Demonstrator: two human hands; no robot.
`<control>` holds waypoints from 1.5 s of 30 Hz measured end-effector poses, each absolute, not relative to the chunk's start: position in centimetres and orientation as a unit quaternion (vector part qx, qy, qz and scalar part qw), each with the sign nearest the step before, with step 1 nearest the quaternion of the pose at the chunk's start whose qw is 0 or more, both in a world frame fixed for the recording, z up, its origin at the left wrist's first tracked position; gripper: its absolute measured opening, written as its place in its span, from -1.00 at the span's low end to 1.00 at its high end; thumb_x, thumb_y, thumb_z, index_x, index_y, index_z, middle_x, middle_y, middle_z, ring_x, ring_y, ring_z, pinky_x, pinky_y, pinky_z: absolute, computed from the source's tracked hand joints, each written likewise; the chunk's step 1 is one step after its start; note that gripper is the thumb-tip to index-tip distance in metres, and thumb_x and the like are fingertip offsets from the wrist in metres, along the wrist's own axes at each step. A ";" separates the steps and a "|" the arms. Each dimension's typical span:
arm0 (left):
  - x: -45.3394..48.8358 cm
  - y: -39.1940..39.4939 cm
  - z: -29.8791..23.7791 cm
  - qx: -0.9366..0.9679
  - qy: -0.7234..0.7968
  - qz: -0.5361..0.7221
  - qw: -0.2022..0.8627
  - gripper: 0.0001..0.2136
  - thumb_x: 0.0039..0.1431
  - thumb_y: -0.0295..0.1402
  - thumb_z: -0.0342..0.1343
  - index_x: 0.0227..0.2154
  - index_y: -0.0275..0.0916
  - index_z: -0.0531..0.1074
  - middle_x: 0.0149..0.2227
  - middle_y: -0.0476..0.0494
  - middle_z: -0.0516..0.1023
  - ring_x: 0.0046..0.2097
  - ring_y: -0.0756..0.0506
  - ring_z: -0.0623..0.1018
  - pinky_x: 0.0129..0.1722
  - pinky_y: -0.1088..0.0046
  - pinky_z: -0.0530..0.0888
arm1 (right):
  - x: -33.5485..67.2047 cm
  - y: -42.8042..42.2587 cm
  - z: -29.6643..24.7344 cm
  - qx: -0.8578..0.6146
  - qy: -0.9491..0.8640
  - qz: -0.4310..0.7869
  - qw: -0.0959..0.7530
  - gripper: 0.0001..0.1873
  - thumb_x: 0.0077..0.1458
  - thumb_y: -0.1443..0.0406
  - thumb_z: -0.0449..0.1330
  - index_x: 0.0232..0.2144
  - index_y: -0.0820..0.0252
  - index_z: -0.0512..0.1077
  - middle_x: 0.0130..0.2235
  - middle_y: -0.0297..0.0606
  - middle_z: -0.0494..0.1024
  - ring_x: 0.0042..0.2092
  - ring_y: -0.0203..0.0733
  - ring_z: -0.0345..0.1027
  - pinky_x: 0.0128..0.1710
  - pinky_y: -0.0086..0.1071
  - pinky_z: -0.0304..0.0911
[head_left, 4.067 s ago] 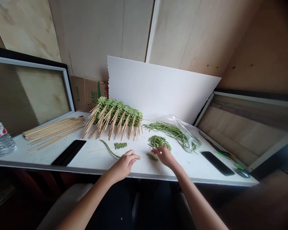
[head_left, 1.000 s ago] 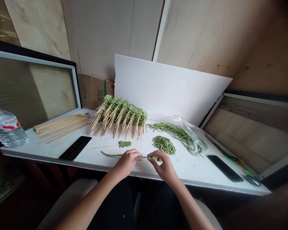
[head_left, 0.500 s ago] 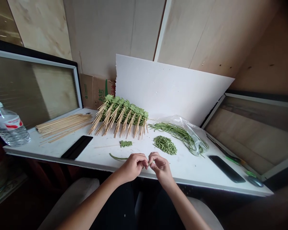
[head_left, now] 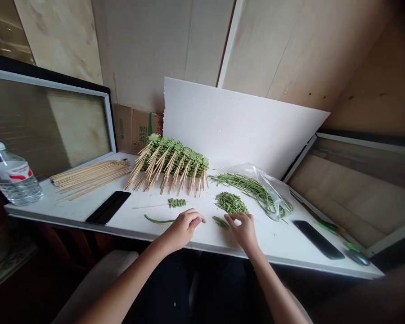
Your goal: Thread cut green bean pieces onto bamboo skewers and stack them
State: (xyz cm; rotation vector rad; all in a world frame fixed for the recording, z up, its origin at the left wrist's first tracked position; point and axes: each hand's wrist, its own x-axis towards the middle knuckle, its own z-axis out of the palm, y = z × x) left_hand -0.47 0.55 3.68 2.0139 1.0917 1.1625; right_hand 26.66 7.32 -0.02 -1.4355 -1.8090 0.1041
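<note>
My left hand (head_left: 184,227) rests on the white table (head_left: 283,243) with its fingers curled round the right end of a long green bean (head_left: 157,220) that trails off to the left. My right hand (head_left: 243,227) lies palm down, fingers spread, next to a few short bean pieces (head_left: 220,221). Just beyond it is a heap of cut bean pieces (head_left: 231,202). A half-loaded skewer (head_left: 170,204) lies in front of my left hand. Further back is a stack of finished bean skewers (head_left: 170,164).
Bare bamboo skewers (head_left: 91,175) lie at the back left, with a black phone (head_left: 108,207) and a water bottle (head_left: 10,177) nearby. A plastic bag of long beans (head_left: 256,189) sits at the right, beside another phone (head_left: 319,245). A white board (head_left: 236,123) leans behind.
Half a second ago both hands were pinched together on the bean at the table's edge. Now they have parted: the right hand has moved right to the short pieces, the left holds the remaining bean.
</note>
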 end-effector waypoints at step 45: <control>1.3 -0.6 3.8 0.783 0.380 0.442 0.217 -0.75 0.27 -0.65 0.05 -0.37 -0.24 0.57 -0.32 -0.08 0.55 -0.26 -0.04 0.53 -0.21 0.45 0.41 | 20.9 1.3 4.0 -0.311 -0.815 0.202 0.446 -0.81 0.33 0.27 0.17 -0.36 0.09 0.49 -0.34 -0.23 0.53 -0.19 -0.06 0.30 -0.12 -0.18 0.23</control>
